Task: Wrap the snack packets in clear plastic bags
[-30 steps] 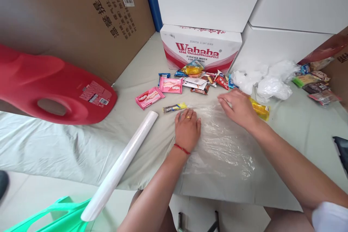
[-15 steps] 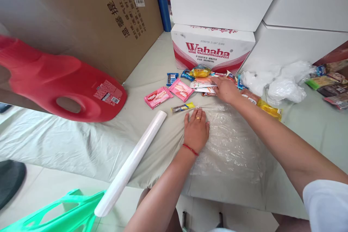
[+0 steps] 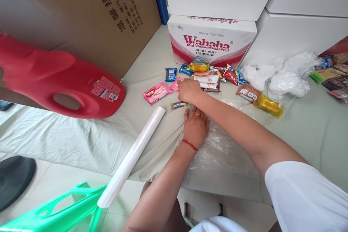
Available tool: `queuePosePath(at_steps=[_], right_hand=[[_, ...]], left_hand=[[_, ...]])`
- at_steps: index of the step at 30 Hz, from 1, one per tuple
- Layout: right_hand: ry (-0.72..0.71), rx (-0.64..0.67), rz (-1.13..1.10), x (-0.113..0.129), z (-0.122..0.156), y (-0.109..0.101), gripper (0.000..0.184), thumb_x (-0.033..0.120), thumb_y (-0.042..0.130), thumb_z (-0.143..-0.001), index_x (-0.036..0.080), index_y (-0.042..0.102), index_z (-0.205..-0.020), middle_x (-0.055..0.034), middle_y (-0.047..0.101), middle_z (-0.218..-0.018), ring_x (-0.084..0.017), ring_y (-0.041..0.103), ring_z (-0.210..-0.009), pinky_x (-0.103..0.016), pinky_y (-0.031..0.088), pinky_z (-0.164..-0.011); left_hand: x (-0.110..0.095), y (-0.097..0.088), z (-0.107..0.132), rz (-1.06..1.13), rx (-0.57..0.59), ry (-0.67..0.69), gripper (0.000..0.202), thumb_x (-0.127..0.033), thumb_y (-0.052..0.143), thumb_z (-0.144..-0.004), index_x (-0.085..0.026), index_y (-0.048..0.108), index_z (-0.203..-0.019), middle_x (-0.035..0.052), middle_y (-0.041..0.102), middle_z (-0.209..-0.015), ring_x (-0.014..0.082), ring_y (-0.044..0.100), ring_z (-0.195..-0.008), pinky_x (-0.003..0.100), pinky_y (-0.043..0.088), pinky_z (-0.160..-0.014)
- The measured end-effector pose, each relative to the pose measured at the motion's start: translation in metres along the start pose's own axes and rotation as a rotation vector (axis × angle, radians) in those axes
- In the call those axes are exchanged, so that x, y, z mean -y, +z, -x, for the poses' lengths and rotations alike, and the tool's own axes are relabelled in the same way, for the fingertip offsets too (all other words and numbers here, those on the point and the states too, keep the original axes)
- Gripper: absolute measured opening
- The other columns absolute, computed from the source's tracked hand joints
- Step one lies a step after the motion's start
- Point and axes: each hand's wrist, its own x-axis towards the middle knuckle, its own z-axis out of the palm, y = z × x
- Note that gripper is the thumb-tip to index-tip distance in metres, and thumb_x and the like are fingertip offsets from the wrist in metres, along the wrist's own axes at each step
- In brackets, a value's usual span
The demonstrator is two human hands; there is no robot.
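Observation:
My left hand [image 3: 196, 127] lies palm down with its fingers stretched out, pressing on a sheet of clear plastic film [image 3: 225, 148] on the cloth-covered surface. A red cord circles that wrist. My right hand [image 3: 189, 90] reaches across above it, fingers bent and together over a pink wafer packet [image 3: 174, 85], which it partly covers. Just below those fingers is a small yellow and dark snack bar [image 3: 178, 105]. Another pink wafer packet [image 3: 157, 93] lies to the left, a blue packet [image 3: 171, 74] behind. White packets [image 3: 208, 79] lie right of my right hand.
Behind the snacks stands a Wahaha water carton [image 3: 212, 41]. A white roll [image 3: 133, 156] lies at left, overhanging the edge above a green stool [image 3: 54, 210]. Also around are a red jug [image 3: 67, 83], a cardboard box [image 3: 130, 43], crumpled white bags [image 3: 288, 79] and a yellow packet [image 3: 269, 106].
My right hand has moved left from the snack pile onto the pink wafer packet, uncovering white and brown packets. My left hand stays flat on the film. The view has shifted slightly.

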Motion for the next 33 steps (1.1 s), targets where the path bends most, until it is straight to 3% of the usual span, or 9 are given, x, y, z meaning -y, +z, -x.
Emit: queuePosePath(at_steps=[3, 7, 8, 9, 15, 19, 23, 27, 33], right_hand=[[-0.014, -0.063, -0.13, -0.01, 0.01, -0.022, 0.061, 0.024, 0.076, -0.076, 0.01, 0.062, -0.133, -0.0233, 0.062, -0.137, -0.043, 0.053, -0.128, -0.06, 0.044, -0.105], [-0.031, -0.142, -0.527, -0.052, 0.053, -0.061, 0.051, 0.037, 0.041, -0.091, 0.024, 0.06, -0.136, -0.0067, 0.067, -0.137, -0.023, 0.062, -0.123, -0.039, 0.051, -0.098], [0.022, -0.152, -0.988, -0.067, 0.069, -0.067, 0.047, 0.039, 0.046, -0.087, 0.02, 0.066, -0.126, -0.0101, 0.07, -0.131, -0.025, 0.065, -0.118, -0.04, 0.052, -0.096], [0.057, -0.17, -1.124, -0.082, 0.086, -0.072, 0.044, 0.044, 0.045, -0.085, 0.022, 0.068, -0.115, -0.0087, 0.073, -0.124, -0.024, 0.068, -0.109, -0.04, 0.055, -0.092], [0.494, -0.166, -1.412, -0.144, 0.185, -0.059, 0.029, 0.043, 0.084, -0.07, 0.023, 0.071, -0.087, -0.0033, 0.072, -0.077, -0.019, 0.066, -0.066, -0.035, 0.056, -0.066], [0.563, 0.025, -1.263, -0.136, 0.207, -0.036, 0.032, 0.044, 0.086, -0.07, 0.02, 0.074, -0.088, -0.0036, 0.073, -0.08, -0.016, 0.062, -0.063, -0.03, 0.05, -0.061], [0.304, -0.02, -0.906, -0.117, 0.197, -0.016, 0.027, 0.046, 0.07, -0.086, 0.02, 0.073, -0.09, -0.0032, 0.072, -0.083, -0.017, 0.063, -0.071, -0.032, 0.051, -0.069], [-0.007, -0.175, -0.355, -0.109, 0.196, -0.011, 0.029, 0.037, 0.053, -0.099, 0.019, 0.075, -0.102, -0.0119, 0.073, -0.106, -0.029, 0.063, -0.11, -0.047, 0.047, -0.101], [-0.193, 0.019, -0.035, -0.106, 0.222, -0.012, 0.069, 0.055, 0.077, -0.084, 0.021, 0.063, -0.142, -0.0165, 0.063, -0.141, -0.041, 0.038, -0.146, -0.061, 0.035, -0.118]], left_hand=[[0.002, -0.001, -0.001, 0.022, -0.016, 0.001, 0.045, -0.035, 0.042, -0.105, -0.016, 0.059, -0.143, 0.0149, 0.059, -0.153, 0.029, 0.047, -0.148, 0.057, 0.029, -0.125], [0.006, -0.004, -0.002, 0.046, 0.018, 0.007, 0.048, -0.038, 0.034, -0.108, -0.017, 0.057, -0.145, 0.0111, 0.053, -0.159, 0.0252, 0.043, -0.151, 0.053, 0.028, -0.127], [0.007, -0.004, -0.002, 0.046, 0.031, 0.015, 0.048, -0.038, 0.033, -0.108, -0.018, 0.057, -0.146, 0.0104, 0.052, -0.16, 0.0244, 0.042, -0.152, 0.052, 0.027, -0.127], [0.008, -0.004, -0.002, 0.042, 0.041, 0.024, 0.048, -0.037, 0.034, -0.108, -0.02, 0.056, -0.147, 0.0098, 0.051, -0.161, 0.0239, 0.041, -0.153, 0.052, 0.027, -0.127], [0.01, -0.004, 0.001, -0.008, 0.063, 0.034, 0.051, -0.036, 0.034, -0.107, -0.025, 0.049, -0.154, 0.0066, 0.042, -0.166, 0.0247, 0.035, -0.157, 0.055, 0.023, -0.129], [0.01, -0.007, 0.0, 0.015, 0.083, 0.008, 0.051, -0.035, 0.031, -0.108, -0.027, 0.05, -0.154, 0.0061, 0.043, -0.166, 0.0248, 0.034, -0.157, 0.058, 0.019, -0.129], [0.012, -0.013, -0.005, 0.078, 0.108, -0.036, 0.051, -0.033, 0.027, -0.108, -0.026, 0.053, -0.151, 0.0062, 0.046, -0.164, 0.023, 0.037, -0.156, 0.056, 0.02, -0.129], [0.014, -0.014, -0.007, 0.093, 0.119, -0.045, 0.051, -0.032, 0.027, -0.108, -0.023, 0.053, -0.151, 0.0066, 0.046, -0.164, 0.0221, 0.038, -0.155, 0.054, 0.021, -0.129], [0.015, -0.008, -0.004, 0.028, 0.085, 0.018, 0.053, -0.022, 0.03, -0.104, -0.023, 0.051, -0.153, 0.0072, 0.042, -0.166, 0.0231, 0.037, -0.155, 0.056, 0.02, -0.129]])
